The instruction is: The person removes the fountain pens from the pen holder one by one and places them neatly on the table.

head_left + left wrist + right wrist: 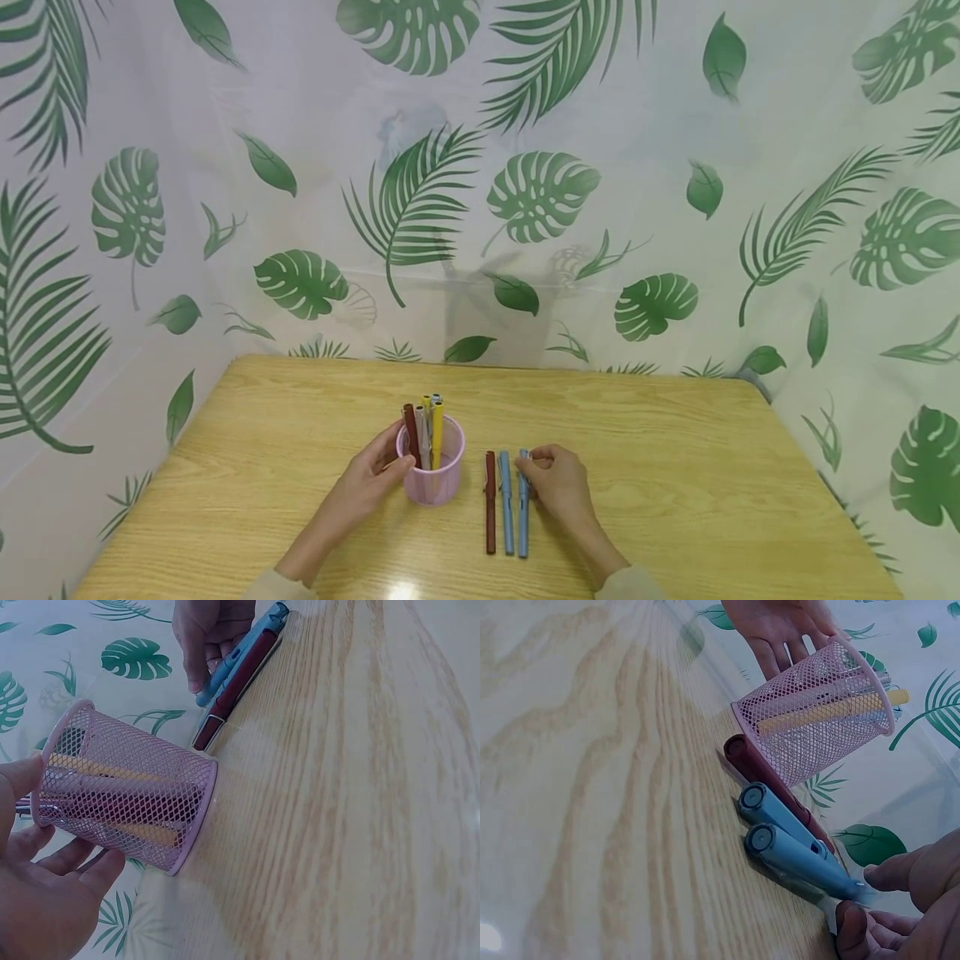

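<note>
A pink mesh pen holder (432, 490) stands upright on the table, with several pens in it: dark red, grey and yellow among them. My left hand (367, 477) holds the holder from the left, thumb at its rim and fingers round its side. Right of the holder lie a dark red pen (491, 508) and two blue pens, roughly parallel. My right hand (562, 487) pinches the far end of the rightmost blue pen (799, 862) between thumb and finger. Beside it, the middle blue pen (507, 504) lies untouched. The right hand's other fingers are partly hidden.
The wooden table (712, 467) extends to both sides of the hands. Behind it hangs a white cloth (450, 325) with green leaf prints, which also runs along both sides.
</note>
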The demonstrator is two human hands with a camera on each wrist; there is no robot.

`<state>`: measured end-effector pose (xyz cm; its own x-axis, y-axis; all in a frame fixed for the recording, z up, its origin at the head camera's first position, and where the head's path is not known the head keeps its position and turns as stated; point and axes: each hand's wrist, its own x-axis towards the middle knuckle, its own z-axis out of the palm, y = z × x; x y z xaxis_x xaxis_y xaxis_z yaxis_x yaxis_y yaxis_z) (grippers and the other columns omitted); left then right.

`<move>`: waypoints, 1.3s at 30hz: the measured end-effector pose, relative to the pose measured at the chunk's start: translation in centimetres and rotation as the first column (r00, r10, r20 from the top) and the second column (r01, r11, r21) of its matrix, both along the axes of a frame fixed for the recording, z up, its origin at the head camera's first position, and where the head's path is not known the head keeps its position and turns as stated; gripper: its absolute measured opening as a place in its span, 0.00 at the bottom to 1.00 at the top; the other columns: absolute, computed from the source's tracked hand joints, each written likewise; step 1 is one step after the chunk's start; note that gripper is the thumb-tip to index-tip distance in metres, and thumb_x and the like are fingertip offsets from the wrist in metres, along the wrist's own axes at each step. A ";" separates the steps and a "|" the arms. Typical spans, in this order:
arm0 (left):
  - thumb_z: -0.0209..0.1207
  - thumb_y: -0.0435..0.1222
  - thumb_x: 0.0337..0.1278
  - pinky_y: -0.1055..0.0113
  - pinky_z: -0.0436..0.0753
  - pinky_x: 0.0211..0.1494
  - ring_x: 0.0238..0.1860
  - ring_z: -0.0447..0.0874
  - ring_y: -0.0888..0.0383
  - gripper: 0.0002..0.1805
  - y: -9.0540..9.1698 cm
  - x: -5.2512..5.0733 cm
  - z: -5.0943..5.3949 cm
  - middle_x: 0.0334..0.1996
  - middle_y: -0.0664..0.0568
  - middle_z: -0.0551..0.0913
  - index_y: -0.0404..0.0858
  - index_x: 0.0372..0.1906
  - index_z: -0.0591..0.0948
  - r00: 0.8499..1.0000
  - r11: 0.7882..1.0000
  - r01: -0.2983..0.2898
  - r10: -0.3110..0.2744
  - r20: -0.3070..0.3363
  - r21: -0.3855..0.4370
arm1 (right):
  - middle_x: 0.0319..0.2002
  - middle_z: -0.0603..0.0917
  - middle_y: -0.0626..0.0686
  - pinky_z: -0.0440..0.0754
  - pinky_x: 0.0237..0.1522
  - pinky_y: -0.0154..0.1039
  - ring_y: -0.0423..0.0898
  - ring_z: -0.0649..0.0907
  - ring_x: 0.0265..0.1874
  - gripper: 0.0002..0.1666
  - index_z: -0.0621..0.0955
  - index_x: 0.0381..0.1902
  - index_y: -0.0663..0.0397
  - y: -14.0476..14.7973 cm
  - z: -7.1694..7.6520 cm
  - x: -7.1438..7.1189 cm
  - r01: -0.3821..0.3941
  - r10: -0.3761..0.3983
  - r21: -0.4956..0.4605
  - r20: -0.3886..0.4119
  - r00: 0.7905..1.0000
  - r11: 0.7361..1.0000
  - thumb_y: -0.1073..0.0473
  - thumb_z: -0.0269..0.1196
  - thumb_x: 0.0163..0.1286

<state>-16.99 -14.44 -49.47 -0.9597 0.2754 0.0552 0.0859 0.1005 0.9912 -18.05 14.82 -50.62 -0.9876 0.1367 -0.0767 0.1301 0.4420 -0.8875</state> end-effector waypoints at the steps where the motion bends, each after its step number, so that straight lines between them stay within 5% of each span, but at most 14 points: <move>1: 0.57 0.39 0.77 0.48 0.71 0.74 0.73 0.67 0.36 0.36 0.0 0.0 0.0 0.74 0.32 0.67 0.39 0.82 0.58 1.000 1.000 -0.001 0.001 -0.002 -0.002 | 0.28 0.86 0.53 0.80 0.20 0.32 0.43 0.83 0.21 0.18 0.81 0.49 0.73 0.0 0.0 0.0 0.000 0.000 -0.003 -0.003 1.000 1.000 0.60 0.68 0.71; 11: 0.57 0.38 0.78 0.47 0.70 0.75 0.74 0.66 0.37 0.36 0.0 0.0 0.1 0.74 0.33 0.67 0.39 0.82 0.58 1.000 1.000 0.004 -0.004 0.003 -0.008 | 0.29 0.87 0.53 0.83 0.23 0.33 0.43 0.84 0.23 0.17 0.82 0.48 0.72 0.0 0.0 0.1 0.005 -0.005 0.014 -0.022 1.000 1.000 0.62 0.68 0.70; 18: 0.57 0.38 0.77 0.48 0.69 0.75 0.74 0.66 0.37 0.36 0.0 0.0 0.2 0.75 0.32 0.66 0.38 0.82 0.57 1.000 1.000 0.003 -0.003 0.005 -0.007 | 0.36 0.87 0.54 0.84 0.35 0.37 0.45 0.83 0.34 0.17 0.85 0.49 0.67 -0.3 0.5 0.0 0.028 -0.023 0.076 -0.068 0.997 0.997 0.59 0.66 0.71; 27: 0.57 0.38 0.77 0.49 0.70 0.74 0.74 0.66 0.36 0.37 0.0 0.1 0.3 0.75 0.31 0.65 0.38 0.82 0.57 1.000 1.000 0.009 -0.009 0.004 -0.001 | 0.35 0.87 0.56 0.87 0.32 0.33 0.52 0.87 0.34 0.15 0.85 0.49 0.68 -1.7 2.2 -0.6 0.014 -0.025 -0.083 -0.132 0.991 0.996 0.61 0.65 0.72; 32: 0.58 0.39 0.77 0.48 0.71 0.74 0.73 0.67 0.36 0.37 0.0 0.1 0.2 0.74 0.31 0.66 0.38 0.82 0.57 1.000 1.000 0.004 -0.004 0.000 -0.010 | 0.35 0.86 0.57 0.90 0.35 0.41 0.58 0.88 0.35 0.15 0.85 0.49 0.69 -2.9 2.8 -0.9 -0.014 -0.009 -0.140 -0.166 0.986 0.990 0.62 0.65 0.72; 39: 0.58 0.38 0.77 0.49 0.70 0.74 0.73 0.67 0.37 0.36 0.0 0.1 0.1 0.74 0.32 0.67 0.38 0.82 0.58 1.000 1.000 0.000 0.000 -0.001 -0.009 | 0.34 0.87 0.56 0.88 0.34 0.34 0.53 0.87 0.33 0.14 0.86 0.48 0.68 -4.2 3.7 -1.1 -0.044 0.004 -0.172 -0.226 0.974 0.984 0.62 0.66 0.71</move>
<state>-16.93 -14.43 -49.32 -0.9598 0.2755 0.0539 0.0871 0.1095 0.9902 -19.13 10.63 -46.91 -0.9852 0.1166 0.1257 -0.0892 0.2776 -0.9565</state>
